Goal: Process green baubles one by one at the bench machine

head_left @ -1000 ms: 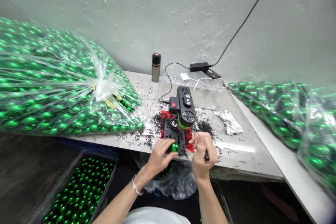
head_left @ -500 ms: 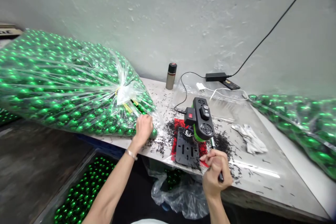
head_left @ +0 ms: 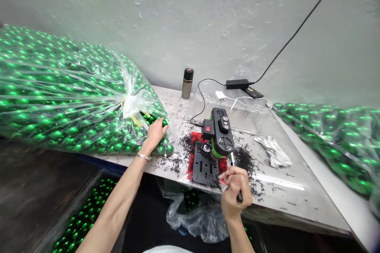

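Note:
My left hand (head_left: 156, 132), with a bracelet at its wrist, reaches into an opening in a big clear bag of shiny green balls (head_left: 74, 99). Its fingers bend over the balls by the tied white knot, and what they touch is partly hidden. My right hand (head_left: 236, 189) is wrapped round the black-gripped lever (head_left: 232, 159) of a small black and green machine (head_left: 222, 132). That machine stands over a slotted dark base plate (head_left: 204, 168) on a red mat (head_left: 190, 170), among scattered small black bits.
Behind the machine are a spray can (head_left: 187, 84), a black power adapter (head_left: 237, 84) and cables. White gloves (head_left: 274, 151) lie to the right. Another bag of green balls (head_left: 335, 138) rests at the far right. Below the table (head_left: 297, 201) is a bin of green balls (head_left: 89, 209).
The view has shifted, so things sit further left. My left hand has moved a little further up over the bag's opening. My right hand keeps its hold on the lever.

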The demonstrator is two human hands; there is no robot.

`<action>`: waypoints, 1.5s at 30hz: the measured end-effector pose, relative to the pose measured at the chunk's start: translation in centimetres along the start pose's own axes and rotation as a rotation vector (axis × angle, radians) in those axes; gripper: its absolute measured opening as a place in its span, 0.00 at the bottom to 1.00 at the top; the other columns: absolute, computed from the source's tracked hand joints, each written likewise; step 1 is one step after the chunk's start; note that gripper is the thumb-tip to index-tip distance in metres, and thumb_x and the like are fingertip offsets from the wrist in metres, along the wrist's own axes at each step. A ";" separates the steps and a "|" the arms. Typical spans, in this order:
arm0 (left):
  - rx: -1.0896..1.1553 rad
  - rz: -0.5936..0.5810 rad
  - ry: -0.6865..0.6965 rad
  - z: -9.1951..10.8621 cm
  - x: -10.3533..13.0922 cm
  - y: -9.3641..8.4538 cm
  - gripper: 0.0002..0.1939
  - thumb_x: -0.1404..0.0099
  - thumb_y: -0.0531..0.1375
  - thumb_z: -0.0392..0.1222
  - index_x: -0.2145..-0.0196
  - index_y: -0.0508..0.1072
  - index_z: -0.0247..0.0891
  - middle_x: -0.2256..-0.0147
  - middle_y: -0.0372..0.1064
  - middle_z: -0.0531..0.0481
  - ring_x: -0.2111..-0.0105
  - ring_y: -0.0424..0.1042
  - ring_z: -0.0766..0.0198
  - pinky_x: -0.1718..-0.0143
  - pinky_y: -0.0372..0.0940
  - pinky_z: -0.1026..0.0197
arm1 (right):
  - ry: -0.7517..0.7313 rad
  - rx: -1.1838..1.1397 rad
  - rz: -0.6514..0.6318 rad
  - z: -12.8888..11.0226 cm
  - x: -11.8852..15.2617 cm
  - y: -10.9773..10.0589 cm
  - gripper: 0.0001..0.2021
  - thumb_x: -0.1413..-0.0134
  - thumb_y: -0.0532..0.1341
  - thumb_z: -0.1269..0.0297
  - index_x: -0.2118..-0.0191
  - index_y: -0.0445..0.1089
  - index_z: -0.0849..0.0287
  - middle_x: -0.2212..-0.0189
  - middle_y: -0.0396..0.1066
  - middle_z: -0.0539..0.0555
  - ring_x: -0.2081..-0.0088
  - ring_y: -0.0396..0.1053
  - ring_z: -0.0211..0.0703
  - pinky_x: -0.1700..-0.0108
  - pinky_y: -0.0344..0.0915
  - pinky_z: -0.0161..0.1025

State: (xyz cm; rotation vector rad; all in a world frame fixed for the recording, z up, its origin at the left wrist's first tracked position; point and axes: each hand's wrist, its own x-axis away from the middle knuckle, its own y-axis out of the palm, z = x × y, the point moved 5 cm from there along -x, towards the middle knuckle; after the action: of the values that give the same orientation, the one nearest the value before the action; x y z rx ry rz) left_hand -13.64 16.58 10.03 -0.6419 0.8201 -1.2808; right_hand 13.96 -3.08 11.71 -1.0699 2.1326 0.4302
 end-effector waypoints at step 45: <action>1.519 -0.456 -1.019 5.5 18.6 6.7 0.10 0.28 0.58 0.37 0.66 0.76 0.30 0.71 0.77 0.42 0.75 0.76 0.68 0.71 0.73 0.70 | -0.113 0.059 -0.084 -2.4 -1.8 0.3 0.10 0.34 0.53 0.71 0.68 0.66 0.55 0.70 0.71 0.51 0.65 0.73 0.40 0.65 0.70 0.39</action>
State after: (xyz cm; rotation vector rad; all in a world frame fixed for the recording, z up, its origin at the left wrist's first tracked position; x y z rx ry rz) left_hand -3.78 -0.57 4.67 -0.1065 -1.1660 -1.3289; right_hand 13.41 -3.26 14.69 -1.0716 1.9820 0.3764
